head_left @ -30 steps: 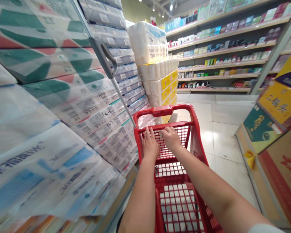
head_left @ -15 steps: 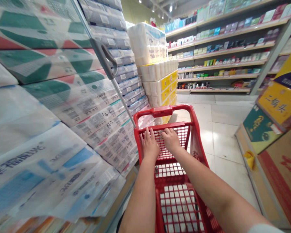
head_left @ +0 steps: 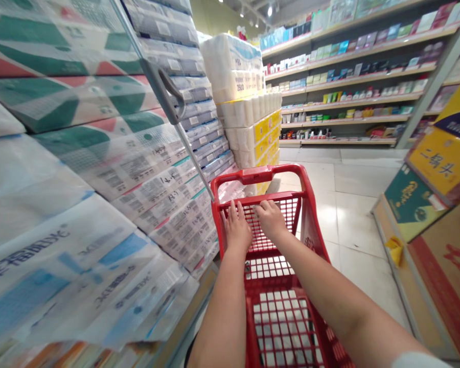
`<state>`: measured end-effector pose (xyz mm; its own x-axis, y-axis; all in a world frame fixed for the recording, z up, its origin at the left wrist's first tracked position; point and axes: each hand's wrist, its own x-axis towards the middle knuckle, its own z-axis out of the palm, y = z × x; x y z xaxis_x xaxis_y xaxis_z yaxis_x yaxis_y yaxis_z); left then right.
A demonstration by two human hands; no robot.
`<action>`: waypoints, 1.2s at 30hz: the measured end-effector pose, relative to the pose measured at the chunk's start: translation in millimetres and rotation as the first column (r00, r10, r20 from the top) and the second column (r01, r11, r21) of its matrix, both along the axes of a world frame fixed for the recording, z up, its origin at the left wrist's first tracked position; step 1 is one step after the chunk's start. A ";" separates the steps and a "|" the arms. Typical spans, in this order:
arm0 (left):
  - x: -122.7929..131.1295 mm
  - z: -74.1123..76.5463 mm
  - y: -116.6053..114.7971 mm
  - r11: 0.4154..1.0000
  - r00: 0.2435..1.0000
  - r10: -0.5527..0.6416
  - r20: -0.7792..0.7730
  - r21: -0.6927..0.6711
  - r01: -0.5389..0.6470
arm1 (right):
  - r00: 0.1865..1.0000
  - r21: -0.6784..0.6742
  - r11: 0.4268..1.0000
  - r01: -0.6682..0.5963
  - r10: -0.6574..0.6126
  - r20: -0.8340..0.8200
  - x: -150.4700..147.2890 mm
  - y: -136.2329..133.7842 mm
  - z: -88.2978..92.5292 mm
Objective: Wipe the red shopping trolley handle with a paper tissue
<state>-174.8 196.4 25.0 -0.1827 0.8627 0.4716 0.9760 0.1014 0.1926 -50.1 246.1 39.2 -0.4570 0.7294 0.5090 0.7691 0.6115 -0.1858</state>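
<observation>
My left hand [head_left: 237, 229] is over the left part of the red plastic shopping basket [head_left: 319, 225], its fingers stretched out and apart. Close to its right, my right hand [head_left: 271, 221] hovers above the basket's grid wall, fingers curled inward. Whatever those fingers may hold is hidden. A metal pull rod [head_left: 193, 153] with a grey handle [head_left: 164, 92] rises from the basket's left side and leans left. Beyond my hands stands the basket's red carrying handle [head_left: 256, 175]. White floor tiles show through the lower grid.
Stacked tissue packs [head_left: 99, 153] line the left side, with toilet roll bundles [head_left: 237, 110] behind. Cartons [head_left: 437, 168] stand on a low platform at right. Shelves of small goods [head_left: 345, 82] run across the back, beyond the tiled floor [head_left: 356, 204].
The view has shifted very slightly. My right hand's curled fingers have loosened a little; my left hand and the basket stay practically in place.
</observation>
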 end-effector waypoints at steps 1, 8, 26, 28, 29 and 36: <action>0.2 0.1 0.0 1.000 1.000 0.003 0.001 0.002 -0.003 | 1.000 -0.031 1.000 -0.004 0.005 0.025 -0.1 -0.2 0.0; 0.6 -0.2 0.4 1.000 1.000 0.009 -0.022 -0.003 -0.009 | 0.998 -0.090 0.996 0.015 -0.009 0.066 -1.3 -3.3 -0.3; -0.8 -1.4 1.3 1.000 1.000 0.000 -0.020 -0.009 -0.001 | 0.991 -0.128 0.992 -0.013 0.030 0.129 -6.5 -8.1 -2.0; -0.4 -1.2 1.1 1.000 1.000 -0.005 -0.021 -0.007 0.005 | 0.997 -0.073 0.997 -0.025 0.030 0.077 -5.7 -7.0 -1.5; -0.2 -1.1 0.9 1.000 1.000 -0.006 -0.019 -0.006 0.006 | 0.998 -0.066 0.998 -0.021 0.025 0.066 -5.2 -6.3 -1.4; 1.1 -0.4 0.1 1.000 1.000 0.009 -0.008 -0.004 -0.009 | 1.000 -0.015 1.000 0.000 -0.001 -0.020 1.0 0.9 0.0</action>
